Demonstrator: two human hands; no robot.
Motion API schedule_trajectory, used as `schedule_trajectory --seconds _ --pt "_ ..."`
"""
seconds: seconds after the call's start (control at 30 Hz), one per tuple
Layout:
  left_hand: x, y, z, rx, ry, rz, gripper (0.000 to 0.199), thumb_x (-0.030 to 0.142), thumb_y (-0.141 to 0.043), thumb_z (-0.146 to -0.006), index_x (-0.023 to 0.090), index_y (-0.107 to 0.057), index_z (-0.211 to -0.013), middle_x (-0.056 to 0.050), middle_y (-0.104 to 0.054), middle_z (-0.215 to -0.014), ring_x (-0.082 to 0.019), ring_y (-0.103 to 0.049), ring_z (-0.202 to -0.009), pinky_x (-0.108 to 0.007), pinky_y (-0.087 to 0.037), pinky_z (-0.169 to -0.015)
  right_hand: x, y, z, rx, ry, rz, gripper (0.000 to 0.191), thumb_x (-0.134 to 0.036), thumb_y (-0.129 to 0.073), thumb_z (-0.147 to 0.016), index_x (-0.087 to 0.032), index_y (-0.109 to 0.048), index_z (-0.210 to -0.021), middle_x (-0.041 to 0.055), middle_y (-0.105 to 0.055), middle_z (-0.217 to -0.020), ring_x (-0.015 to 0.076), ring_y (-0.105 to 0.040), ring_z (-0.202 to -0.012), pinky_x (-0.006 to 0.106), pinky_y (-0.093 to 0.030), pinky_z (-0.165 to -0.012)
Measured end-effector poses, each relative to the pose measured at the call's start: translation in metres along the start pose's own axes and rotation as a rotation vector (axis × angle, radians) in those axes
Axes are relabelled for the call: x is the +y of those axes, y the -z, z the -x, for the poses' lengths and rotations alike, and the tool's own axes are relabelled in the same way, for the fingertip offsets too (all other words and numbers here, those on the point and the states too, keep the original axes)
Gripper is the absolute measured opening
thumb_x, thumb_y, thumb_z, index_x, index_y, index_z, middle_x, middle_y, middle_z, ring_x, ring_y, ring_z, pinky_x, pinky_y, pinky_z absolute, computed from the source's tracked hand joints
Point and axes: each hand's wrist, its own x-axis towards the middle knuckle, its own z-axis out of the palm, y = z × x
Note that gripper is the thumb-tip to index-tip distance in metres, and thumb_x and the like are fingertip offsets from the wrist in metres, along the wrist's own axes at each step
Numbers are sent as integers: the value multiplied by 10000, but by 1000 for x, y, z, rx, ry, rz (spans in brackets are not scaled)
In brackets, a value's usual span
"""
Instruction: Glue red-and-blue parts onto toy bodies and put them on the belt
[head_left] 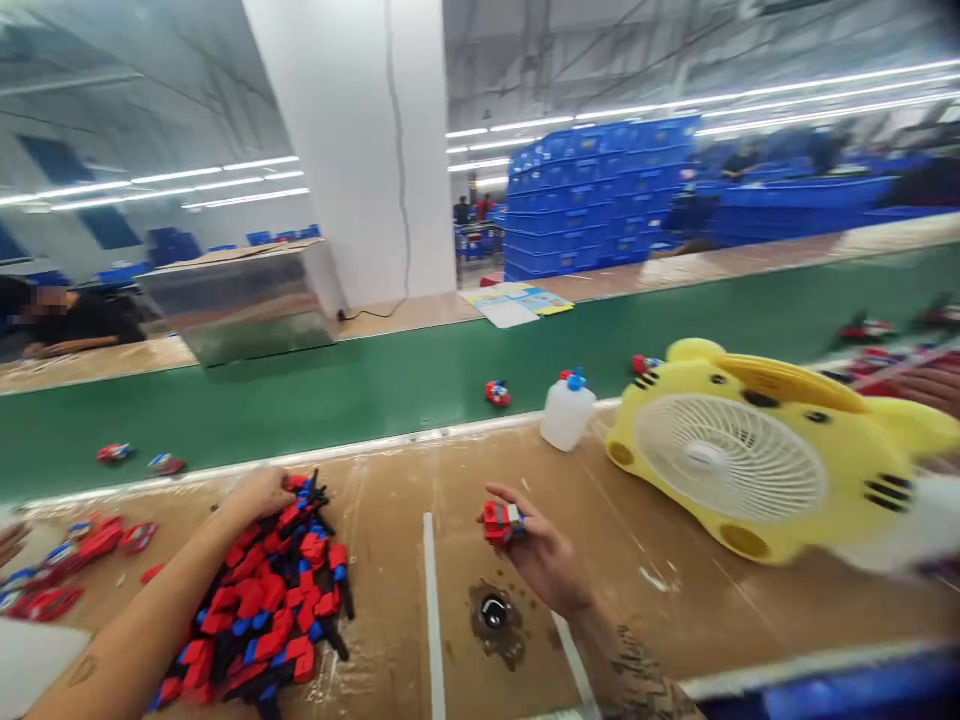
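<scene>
My right hand holds a small red toy piece with grey and blue parts, resting against the fingers above the table. On the left, my left hand reaches to the far end of a pile of red, blue and black toy parts. Its fingertips touch the parts there and are mostly hidden, so their grip does not show. Below my right hand, a small round dark cup sits in a wet stain on the cardboard-covered table.
A white bottle with a blue and red top stands by a yellow animal-faced fan. Beyond runs a green conveyor belt carrying scattered toys. More red toys and another person's hand are at far left.
</scene>
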Motion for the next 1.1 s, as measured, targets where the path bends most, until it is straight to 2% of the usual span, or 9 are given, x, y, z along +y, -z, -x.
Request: schedule_trajectory --seconds 0.3,0.4,0.47,0.63,0.8,0.87,0.93,1.03,1.1 --pt "11 4 -23 -44 -99 -170 223 323 -553 -644 202 -692 -770 -91 -744 -800 -316 -690 -838 -307 -485 -727 -13 22 59 133 131 -9 542 -398 -769 -740 -280 -654 -1256 69 -638 -1109 207 -640 -926 323 -436 -775" --pt "25 16 -12 0 -152 -171 327 336 -495 -747 190 -696 -960 -111 -734 -998 -307 -649 -979 -332 -476 -862 -12 33 66 183 138 -10 522 -424 -764 -757 -277 -650 -1245 75 -649 -1105 221 -651 -953 354 -461 -829" --pt "48 16 6 16 -315 -130 362 325 -415 -851 207 -662 -1088 -92 -693 -1142 -272 -612 -1062 -327 -456 -942 -10 40 69 214 151 5 546 -441 -780 -739 -277 -645 -1243 80 -649 -1118 230 -654 -950 385 -481 -858" --pt "134 -37 76 -139 -935 -117 359 111 -374 -895 249 -679 -1025 -67 -650 -1216 -226 -578 -1146 -343 -454 -1006 3 51 67 264 171 43 646 -432 -852 -656 -263 -636 -1240 85 -658 -1105 265 -648 -1019 450 -477 -956" --pt "170 -85 117 -147 -1203 -164 284 91 -437 -910 232 -681 -948 -82 -597 -1367 -255 -458 -1361 -389 -440 -1080 12 53 65 246 153 27 620 -393 -874 -647 -279 -651 -1213 74 -653 -1137 247 -632 -1069 423 -486 -965" --pt "169 -90 127 -33 -1101 -105 264 118 -470 -898 232 -663 -1038 -102 -544 -1427 -289 -437 -1379 -443 -425 -1099 14 54 67 235 117 11 636 -379 -873 -657 -296 -629 -1239 69 -638 -1152 243 -640 -1051 402 -528 -881" --pt "170 -92 134 46 -858 -7 296 230 -519 -907 224 -607 -1190 -143 -565 -1378 -303 -530 -1289 -448 -470 -1046 16 55 69 228 74 31 682 -327 -888 -644 -304 -603 -1264 64 -638 -1151 239 -654 -1029 385 -541 -835" --pt "181 -99 138 13 -518 57 430 426 -505 -930 189 -554 -1284 -148 -673 -1122 -294 -675 -1029 -414 -549 -869 18 55 71 208 65 86 737 -241 -922 -583 -271 -601 -1245 55 -681 -1086 215 -670 -987 377 -521 -882" --pt "188 -101 135 -50 -419 41 400 413 -491 -922 170 -603 -1219 -137 -696 -1001 -314 -687 -969 -424 -541 -833 18 55 71 199 72 94 718 -234 -933 -557 -248 -619 -1203 54 -702 -1052 204 -675 -955 370 -521 -885"
